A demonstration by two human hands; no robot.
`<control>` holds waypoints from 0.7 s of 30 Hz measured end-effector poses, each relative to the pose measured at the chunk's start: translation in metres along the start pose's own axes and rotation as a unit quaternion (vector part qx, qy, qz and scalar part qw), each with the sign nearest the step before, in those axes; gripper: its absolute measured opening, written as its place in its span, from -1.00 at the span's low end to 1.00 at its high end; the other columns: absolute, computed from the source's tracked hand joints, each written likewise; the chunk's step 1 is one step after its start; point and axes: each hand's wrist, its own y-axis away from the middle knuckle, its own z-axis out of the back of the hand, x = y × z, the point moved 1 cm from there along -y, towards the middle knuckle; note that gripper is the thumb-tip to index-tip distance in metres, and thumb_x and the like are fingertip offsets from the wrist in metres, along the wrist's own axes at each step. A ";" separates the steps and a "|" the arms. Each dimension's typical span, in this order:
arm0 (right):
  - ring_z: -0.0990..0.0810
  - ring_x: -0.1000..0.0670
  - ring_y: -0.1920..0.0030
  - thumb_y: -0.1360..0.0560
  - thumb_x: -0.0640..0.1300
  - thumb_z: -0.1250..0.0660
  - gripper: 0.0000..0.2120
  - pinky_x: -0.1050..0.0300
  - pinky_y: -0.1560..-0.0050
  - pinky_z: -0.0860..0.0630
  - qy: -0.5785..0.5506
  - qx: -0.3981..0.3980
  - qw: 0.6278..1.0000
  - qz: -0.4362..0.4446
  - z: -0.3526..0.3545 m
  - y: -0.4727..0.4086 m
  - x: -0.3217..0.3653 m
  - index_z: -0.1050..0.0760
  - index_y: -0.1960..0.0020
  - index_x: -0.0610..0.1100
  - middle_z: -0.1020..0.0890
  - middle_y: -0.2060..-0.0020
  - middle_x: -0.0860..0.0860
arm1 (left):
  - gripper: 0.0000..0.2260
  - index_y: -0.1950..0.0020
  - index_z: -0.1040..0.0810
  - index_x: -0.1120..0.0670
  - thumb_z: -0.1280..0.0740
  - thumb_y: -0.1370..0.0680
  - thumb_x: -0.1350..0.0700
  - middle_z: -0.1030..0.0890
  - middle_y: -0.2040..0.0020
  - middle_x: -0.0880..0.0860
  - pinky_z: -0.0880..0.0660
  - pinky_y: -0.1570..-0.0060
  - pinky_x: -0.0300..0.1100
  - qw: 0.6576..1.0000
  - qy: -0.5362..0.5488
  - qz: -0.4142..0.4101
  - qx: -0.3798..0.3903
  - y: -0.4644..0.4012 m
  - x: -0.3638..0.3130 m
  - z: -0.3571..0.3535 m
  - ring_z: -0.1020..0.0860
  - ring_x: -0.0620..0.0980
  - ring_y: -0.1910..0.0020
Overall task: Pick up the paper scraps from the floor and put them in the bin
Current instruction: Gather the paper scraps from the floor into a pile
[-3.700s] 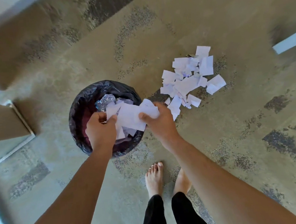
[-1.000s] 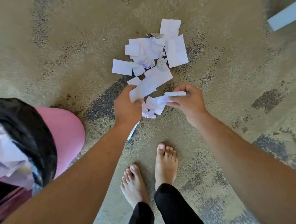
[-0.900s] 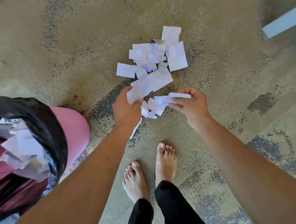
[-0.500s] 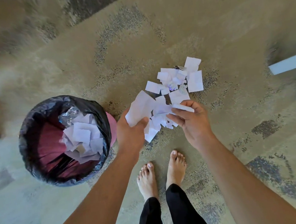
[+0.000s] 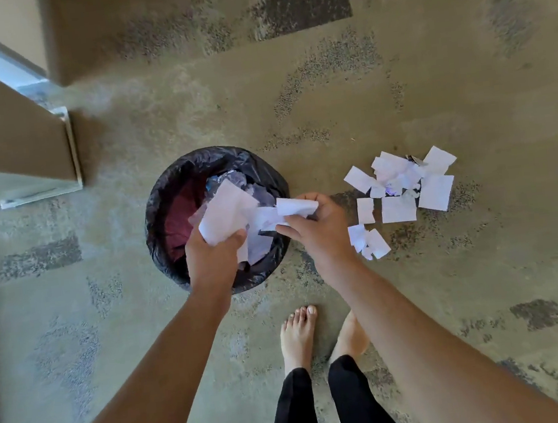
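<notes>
While both hands hover over the bin (image 5: 163, 202), the left hand (image 5: 211, 256) grips a bunch of paper scraps (image 5: 226, 213) and the right hand (image 5: 320, 227) pinches a crumpled piece (image 5: 296, 206) above its black-lined rim. More loose scraps (image 5: 402, 188) lie on the floor (image 5: 430, 92) just right of the bin.

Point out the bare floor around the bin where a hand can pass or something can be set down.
Bare carpet lies beyond the bin, toward the board, and left of it. Crowded: the loose scraps on its right, and the bin mouth, where the left hand and right hand hold scraps.
</notes>
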 end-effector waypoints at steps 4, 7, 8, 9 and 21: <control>-0.63 -0.18 -0.06 -0.50 -0.34 -0.28 -0.63 -0.24 -0.08 -0.59 0.113 0.068 0.991 -0.020 -0.027 -0.006 -0.005 -0.54 0.00 0.15 -0.60 0.02 0.05 | -0.55 -0.23 -0.40 -0.01 -0.47 -0.44 0.26 -0.53 -0.05 0.00 -0.58 0.41 -0.23 1.000 -0.014 0.009 0.002 -0.018 0.003 0.020 -0.60 -0.23 0.32; -0.54 -0.26 -0.20 -0.54 -0.32 -0.21 -0.52 -0.35 -0.11 -0.52 0.183 0.124 0.975 -0.024 -0.035 -0.005 -0.008 -0.46 -0.28 0.19 -0.54 -0.18 0.08 | -0.38 -0.32 -0.32 -0.12 -0.54 -0.38 0.14 -0.42 -0.25 -0.04 -0.62 0.08 0.06 0.998 -0.051 0.024 0.015 -0.027 0.007 0.026 -0.57 0.02 -0.05; -0.49 -0.25 -0.28 -0.56 -0.32 -0.19 -0.50 -0.33 -0.13 -0.52 0.194 0.135 0.971 -0.025 -0.035 -0.006 -0.011 -0.40 -0.37 0.14 -0.49 -0.31 -0.02 | -0.36 -0.35 -0.30 -0.16 -0.54 -0.38 0.10 -0.40 -0.25 -0.07 -0.60 0.00 0.08 0.997 -0.068 0.023 0.015 -0.027 0.008 0.027 -0.54 0.05 -0.11; -0.45 -0.21 -0.35 -0.57 -0.33 -0.18 -0.48 -0.30 -0.15 -0.53 0.199 0.141 0.969 -0.027 -0.034 -0.006 -0.013 -0.34 -0.43 0.12 -0.40 -0.41 -0.07 | -0.35 -0.35 -0.30 -0.18 -0.53 -0.36 0.06 -0.39 -0.24 -0.08 -0.59 -0.04 0.10 0.997 -0.075 0.019 0.018 -0.027 0.008 0.026 -0.53 0.07 -0.15; -0.67 -0.11 0.14 -0.52 -0.41 -0.31 -0.75 -0.09 0.08 -0.66 -0.036 0.017 0.998 0.043 0.033 0.015 -0.009 -0.51 -0.13 -0.16 -0.61 0.03 -0.16 | -0.71 -0.20 -0.50 0.04 -0.41 -0.50 0.10 -0.43 -0.29 0.01 -0.39 -0.21 -0.10 0.917 -0.281 -0.279 0.051 0.020 0.017 -0.043 -0.40 0.01 -0.30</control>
